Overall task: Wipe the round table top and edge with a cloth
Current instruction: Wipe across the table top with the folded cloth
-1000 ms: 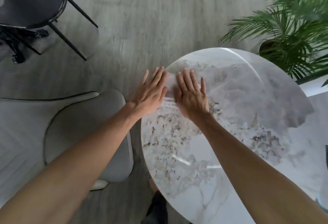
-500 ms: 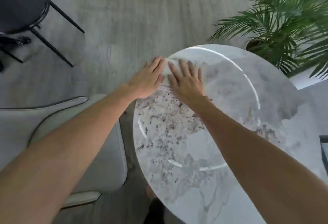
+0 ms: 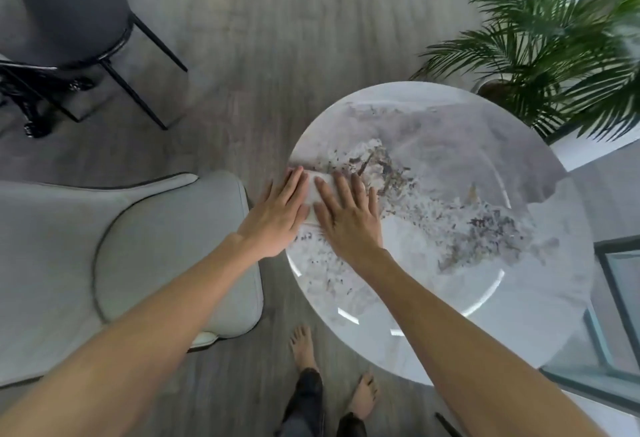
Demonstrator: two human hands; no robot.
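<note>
Two bare hands press a pale cloth [image 3: 314, 194] flat against the left rim of a round marble-look table [image 3: 450, 298], seen from a head-worn cam looking down. The left hand [image 3: 277, 211] lies palm-down w/ fingers straight and close together, half on the tabletop and half overhanging the edge; the right hand [image 3: 346, 218] sits just beside it, fully on the top, fingers spread slightly. Neither hand pinches the cloth: both lie flat on it, and only a small strip of fabric shows between them, so its full extent can't be made out. The glossy surface carries grey-brown veining and curved light reflections.

At left, a light grey upholstered chair [image 3: 114, 246] stands close to the table's rim; a dark chair w/ thin black legs [image 3: 79, 14] is well apart at top left. A potted palm [image 3: 554, 56] stands just beyond the table's far right edge. Below, the person's bare feet [image 3: 304, 346] rest on grey wood-grain flooring [image 3: 277, 38], near the table's front edge.
</note>
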